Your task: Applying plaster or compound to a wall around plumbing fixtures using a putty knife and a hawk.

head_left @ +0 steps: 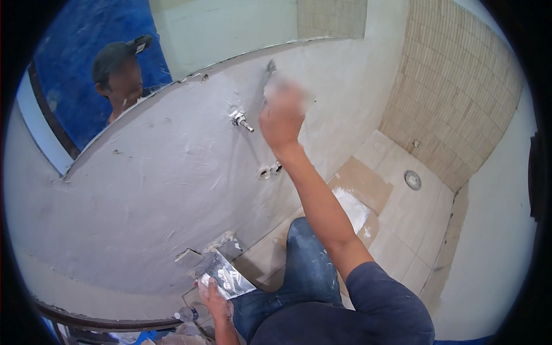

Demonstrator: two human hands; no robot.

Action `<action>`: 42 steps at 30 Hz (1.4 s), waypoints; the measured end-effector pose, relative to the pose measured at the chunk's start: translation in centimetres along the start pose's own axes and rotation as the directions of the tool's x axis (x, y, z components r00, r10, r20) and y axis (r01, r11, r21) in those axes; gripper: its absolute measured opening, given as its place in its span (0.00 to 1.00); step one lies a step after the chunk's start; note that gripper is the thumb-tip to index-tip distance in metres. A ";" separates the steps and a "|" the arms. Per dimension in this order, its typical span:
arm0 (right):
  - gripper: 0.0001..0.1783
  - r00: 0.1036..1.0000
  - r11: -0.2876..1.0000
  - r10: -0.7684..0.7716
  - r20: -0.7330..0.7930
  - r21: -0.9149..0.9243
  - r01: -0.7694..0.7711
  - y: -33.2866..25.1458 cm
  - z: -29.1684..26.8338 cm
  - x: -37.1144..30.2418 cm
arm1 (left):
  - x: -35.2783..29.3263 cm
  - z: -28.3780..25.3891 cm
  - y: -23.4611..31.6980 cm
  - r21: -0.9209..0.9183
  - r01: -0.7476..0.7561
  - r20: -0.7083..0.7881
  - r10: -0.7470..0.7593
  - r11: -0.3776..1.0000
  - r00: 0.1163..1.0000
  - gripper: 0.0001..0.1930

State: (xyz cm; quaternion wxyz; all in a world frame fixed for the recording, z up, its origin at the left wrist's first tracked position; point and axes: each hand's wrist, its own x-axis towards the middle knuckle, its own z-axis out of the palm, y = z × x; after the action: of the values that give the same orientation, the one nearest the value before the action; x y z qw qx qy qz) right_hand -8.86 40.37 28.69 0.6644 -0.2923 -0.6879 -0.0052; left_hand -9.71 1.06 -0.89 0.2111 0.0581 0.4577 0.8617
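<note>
1. Gripping a metal plate, L hand is seen low in head view; its fingers are closed on plate's near edge, thumb on top.
2. White paste is borne in patches on plate, which is held nr lower part of grey wall.
3. R hand is raised in front of wall, just R of metal pipe fitting; its fingers are blurred, so grip can't be told. Dark tip is seen just past them, kind unclear.
4. Two holes are seen below fitting.
5. Capped person is reflected in mirror, upper L.
6. Cardboard is laid on tiled floor, nr round drain.
</note>
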 end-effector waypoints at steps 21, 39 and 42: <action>0.34 0.761 0.765 -0.644 -0.078 -0.081 0.639 4.2 0.0 5.1 | 0.0 0.4 0.3 0.067 -0.002 -0.041 0.004 0.998 0.999 0.23; 0.33 0.744 0.741 -0.658 0.117 -0.078 0.667 7.8 0.6 -3.4 | -1.0 3.1 2.2 0.070 0.040 -0.019 -0.038 0.997 0.999 0.15; 0.34 0.739 0.740 -0.655 0.156 -0.068 0.669 8.8 0.3 -4.9 | -0.9 3.3 2.2 0.084 0.026 -0.003 -0.025 0.996 1.000 0.16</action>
State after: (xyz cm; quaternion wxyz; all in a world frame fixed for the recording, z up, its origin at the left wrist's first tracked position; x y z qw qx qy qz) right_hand -5.82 45.87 20.81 0.5569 -0.0674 -0.7845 -0.2645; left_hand -8.61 2.10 2.89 0.2191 0.0604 0.4944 0.8390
